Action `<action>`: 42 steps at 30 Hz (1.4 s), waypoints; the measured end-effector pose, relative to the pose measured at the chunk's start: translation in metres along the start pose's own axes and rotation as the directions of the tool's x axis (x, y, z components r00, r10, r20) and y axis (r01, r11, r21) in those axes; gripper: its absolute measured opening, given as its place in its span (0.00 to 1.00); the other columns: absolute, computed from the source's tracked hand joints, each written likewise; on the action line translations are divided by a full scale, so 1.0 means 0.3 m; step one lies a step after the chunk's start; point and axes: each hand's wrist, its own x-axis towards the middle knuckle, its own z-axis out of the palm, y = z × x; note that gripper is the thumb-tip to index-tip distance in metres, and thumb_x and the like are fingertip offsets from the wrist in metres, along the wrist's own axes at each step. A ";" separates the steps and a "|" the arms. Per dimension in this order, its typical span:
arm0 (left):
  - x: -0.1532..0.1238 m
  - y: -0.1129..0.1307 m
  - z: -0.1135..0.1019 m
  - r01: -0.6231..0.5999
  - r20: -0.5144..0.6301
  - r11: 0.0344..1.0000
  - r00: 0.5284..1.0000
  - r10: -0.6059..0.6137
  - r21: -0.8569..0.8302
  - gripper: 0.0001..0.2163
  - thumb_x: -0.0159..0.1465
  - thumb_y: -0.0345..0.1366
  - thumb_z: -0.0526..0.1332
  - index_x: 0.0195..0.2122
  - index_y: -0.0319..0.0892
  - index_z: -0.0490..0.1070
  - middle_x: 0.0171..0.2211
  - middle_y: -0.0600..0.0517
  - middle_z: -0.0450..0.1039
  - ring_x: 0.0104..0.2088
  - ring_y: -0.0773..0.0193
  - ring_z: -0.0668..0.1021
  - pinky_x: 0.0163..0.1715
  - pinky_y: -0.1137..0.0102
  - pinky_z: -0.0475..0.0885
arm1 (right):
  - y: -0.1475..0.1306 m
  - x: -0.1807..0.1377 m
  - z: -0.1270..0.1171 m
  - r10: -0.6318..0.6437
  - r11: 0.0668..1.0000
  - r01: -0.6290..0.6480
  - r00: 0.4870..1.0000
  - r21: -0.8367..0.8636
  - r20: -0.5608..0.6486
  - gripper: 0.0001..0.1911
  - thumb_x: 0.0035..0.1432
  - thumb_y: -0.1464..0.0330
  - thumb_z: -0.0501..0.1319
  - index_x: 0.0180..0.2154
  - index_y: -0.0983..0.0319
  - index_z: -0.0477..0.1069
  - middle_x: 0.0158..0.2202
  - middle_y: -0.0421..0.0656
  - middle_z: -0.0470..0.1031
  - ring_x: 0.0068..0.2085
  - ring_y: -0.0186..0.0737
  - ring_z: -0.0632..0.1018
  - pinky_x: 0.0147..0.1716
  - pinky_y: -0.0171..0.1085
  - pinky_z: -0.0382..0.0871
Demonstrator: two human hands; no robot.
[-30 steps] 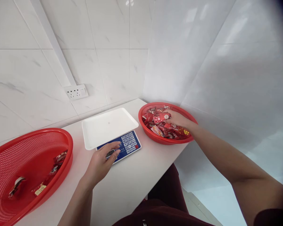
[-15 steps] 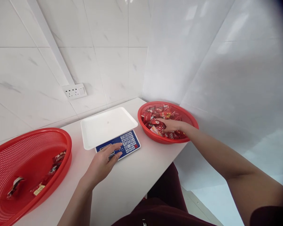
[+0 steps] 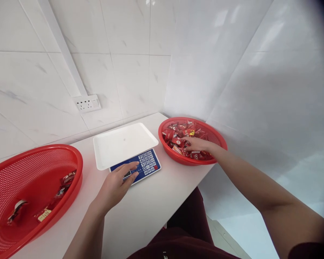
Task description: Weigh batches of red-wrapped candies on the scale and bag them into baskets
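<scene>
My left hand [image 3: 118, 181] rests over the lower left of a digital scale [image 3: 149, 162], fingers stretched out and apart, partly covering its display. Nothing is in that hand. The scale's blue panel has number keys, and a bare white weighing tray [image 3: 125, 144] sits above it. Inside the right-hand red plastic basket [image 3: 175, 157], my right hand [image 3: 196, 144] reaches into a heap of small red snack packets [image 3: 189, 132]. Its thumb and fingers are closed around the edge of one red packet [image 3: 179, 141]; the grip is partly hidden by the hand.
A larger red mesh basket [image 3: 78, 158] stands at the left, with a few wrapped packets [image 3: 44, 215] at its bottom. The white table [image 3: 140, 208] meets a tiled wall with a power socket [image 3: 88, 104]. A smooth pale wall [image 3: 259, 108] rises at the right.
My right hand's fingers have drawn back slightly and closed in among the packets. My left hand has shifted slightly left on the scale, and more of the display shows.
</scene>
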 end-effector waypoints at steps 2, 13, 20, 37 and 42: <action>-0.003 0.001 -0.003 0.006 0.004 1.000 1.000 -0.006 0.002 0.14 0.63 0.45 0.52 0.48 0.50 0.67 0.47 0.53 0.72 0.45 0.60 0.75 0.37 0.70 0.74 | -0.004 0.003 -0.001 0.029 0.999 -0.028 0.999 0.047 -0.033 0.28 0.49 0.67 0.60 0.53 0.63 0.60 0.46 0.49 0.72 0.41 0.44 0.74 0.36 0.35 0.67; -0.003 0.001 -0.018 0.025 0.008 1.000 1.000 -0.025 -0.018 0.14 0.63 0.44 0.52 0.48 0.52 0.67 0.47 0.54 0.72 0.45 0.61 0.74 0.38 0.71 0.74 | -0.124 -0.031 -0.128 0.132 0.965 0.024 0.819 0.263 -0.559 0.08 0.49 0.67 0.61 0.35 0.61 0.70 0.32 0.42 0.75 0.33 0.39 0.73 0.35 0.37 0.65; 0.005 0.004 -0.001 0.133 -0.025 0.960 0.989 -0.143 -0.245 0.15 0.62 0.43 0.54 0.49 0.48 0.65 0.49 0.49 0.69 0.46 0.58 0.74 0.41 0.66 0.72 | -0.350 -0.027 -0.064 -0.067 0.254 0.289 0.957 0.923 -0.281 0.11 0.42 0.68 0.67 0.32 0.59 0.70 0.29 0.37 0.74 0.29 0.33 0.74 0.31 0.34 0.69; 0.036 -0.093 -0.026 0.078 -0.154 0.450 0.876 -0.456 -0.890 0.15 0.58 0.38 0.60 0.46 0.39 0.66 0.37 0.48 0.73 0.35 0.64 0.76 0.34 0.69 0.73 | -0.695 0.127 0.222 -0.114 -0.090 0.072 0.990 0.993 -0.082 0.05 0.49 0.72 0.64 0.31 0.59 0.70 0.29 0.37 0.74 0.29 0.29 0.75 0.31 0.29 0.72; 0.030 -0.100 -0.051 0.042 -0.188 0.422 0.853 -0.488 -0.906 0.14 0.58 0.37 0.60 0.45 0.40 0.66 0.36 0.49 0.73 0.35 0.66 0.76 0.34 0.70 0.73 | -0.670 0.162 0.250 -0.004 0.145 0.158 0.987 0.977 -0.159 0.12 0.50 0.69 0.64 0.39 0.56 0.69 0.44 0.42 0.71 0.49 0.37 0.71 0.51 0.39 0.65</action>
